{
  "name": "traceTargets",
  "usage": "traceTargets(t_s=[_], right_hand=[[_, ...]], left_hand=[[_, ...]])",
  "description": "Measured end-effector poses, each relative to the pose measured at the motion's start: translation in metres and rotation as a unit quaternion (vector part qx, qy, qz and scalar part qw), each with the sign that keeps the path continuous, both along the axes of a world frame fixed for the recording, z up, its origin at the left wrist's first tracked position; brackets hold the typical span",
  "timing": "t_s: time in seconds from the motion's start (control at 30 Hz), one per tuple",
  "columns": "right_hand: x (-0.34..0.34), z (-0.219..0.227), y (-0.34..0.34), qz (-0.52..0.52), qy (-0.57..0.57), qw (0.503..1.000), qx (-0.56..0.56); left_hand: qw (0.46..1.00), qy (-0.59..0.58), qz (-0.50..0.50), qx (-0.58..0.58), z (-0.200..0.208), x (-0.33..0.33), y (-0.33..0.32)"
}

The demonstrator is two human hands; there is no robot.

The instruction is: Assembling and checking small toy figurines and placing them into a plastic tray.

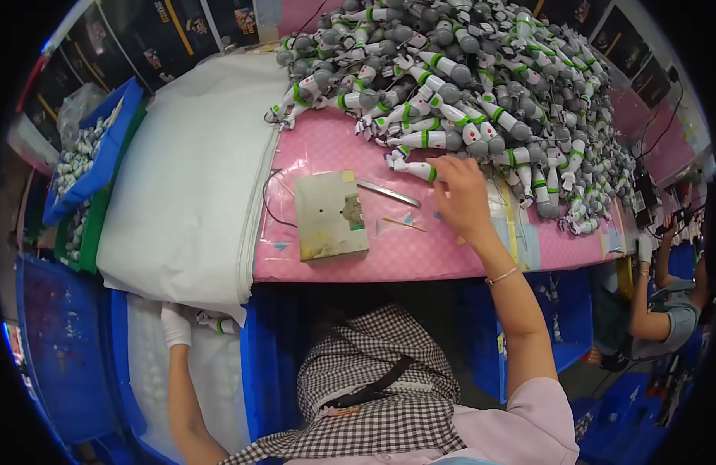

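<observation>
We look down on a pink work table whose far half is buried under a large heap of grey, white and green toy arm parts. To the left of the pink surface lies a big white sheet or bag, draped over the table edge, and beyond it a blue bin holds more of the same small parts. Blue crates stand below the table on our left side. Near the table's middle sits a worn, pale square block, with a slim metal tool lying just beside its upper right corner. Our right hand reaches forward over the table to the near edge of the heap, fingers spread and bent down, touching a single toy arm piece that lies on the pink surface just apart from the heap; we cannot tell whether the fingers have closed on it. Our left hand, in a white glove, hangs low beside the table over a lined crate, closed around a small white and green toy piece. At the far right another person sits at work.
</observation>
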State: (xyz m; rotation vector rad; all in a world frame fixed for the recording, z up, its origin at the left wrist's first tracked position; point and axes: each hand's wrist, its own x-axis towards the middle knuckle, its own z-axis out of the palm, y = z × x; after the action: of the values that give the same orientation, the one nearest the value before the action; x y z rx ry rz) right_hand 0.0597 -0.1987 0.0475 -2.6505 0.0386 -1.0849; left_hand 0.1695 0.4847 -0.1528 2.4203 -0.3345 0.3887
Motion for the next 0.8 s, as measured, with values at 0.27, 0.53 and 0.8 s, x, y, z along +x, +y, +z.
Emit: traceTargets(t_s=[0.27,0.53,0.8], right_hand=[[-0.009,0.015,0.025,0.060,-0.027,0.998,0.010],[-0.047,0.032,0.080,0.330,-0.098,0.938,0.042],[-0.069,-0.024,0.097,0.470,0.206,0.378,0.771]], left_hand=[[0.957,-0.123,0.241,-0.105,0.148,-0.100,-0.111],[0.502,0.546,-0.257,-0.619,0.259,-0.097,-0.402],[0.552,0.398,-0.166,-0.714,0.235,-0.089,-0.434]])
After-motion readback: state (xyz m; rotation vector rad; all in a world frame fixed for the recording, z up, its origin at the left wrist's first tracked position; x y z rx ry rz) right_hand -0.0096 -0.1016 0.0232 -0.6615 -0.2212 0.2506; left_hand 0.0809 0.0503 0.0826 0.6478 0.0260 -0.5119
